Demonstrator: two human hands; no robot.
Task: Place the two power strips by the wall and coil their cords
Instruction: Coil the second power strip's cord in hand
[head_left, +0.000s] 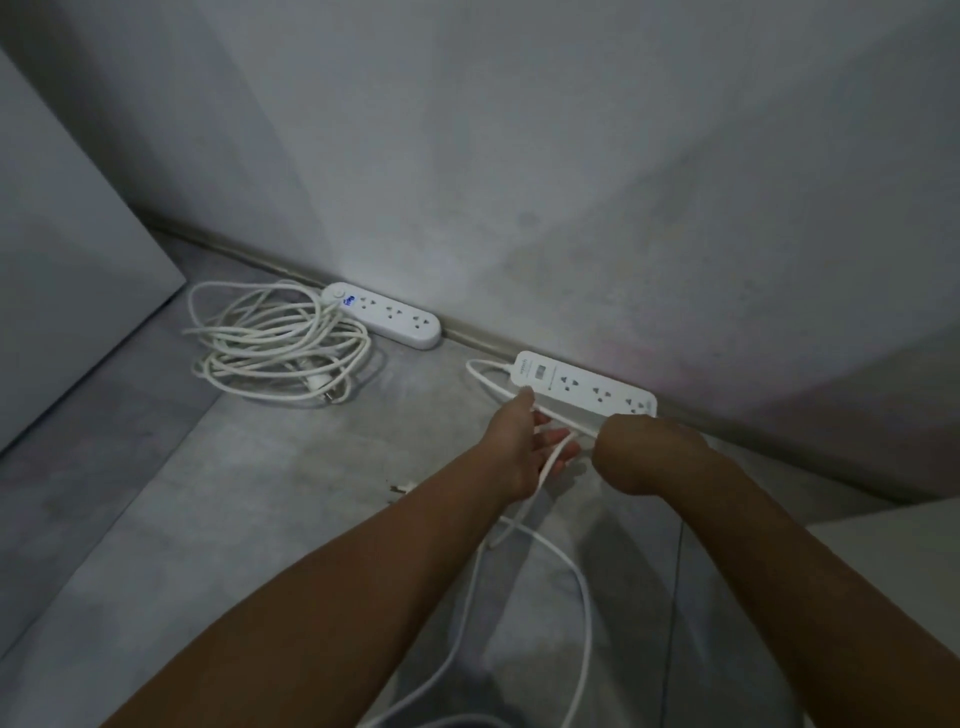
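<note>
Two white power strips lie on the grey floor against the wall. The left power strip (383, 315) has a blue lit display, and its cord (270, 343) lies in a loose coil to its left. The right power strip (587, 384) lies flat, and its cord (576, 587) loops from its left end, passes through both hands and trails toward me. My left hand (524, 447) holds this cord across its palm, fingers half spread. My right hand (644, 452) is curled around the cord just in front of the strip.
The grey wall (519, 182) with a skirting board runs diagonally behind the strips. A pale cabinet panel (67, 260) stands at the left. A white surface edge (893, 540) shows at the right. A small plug-like piece (402, 489) lies on the floor by my left forearm.
</note>
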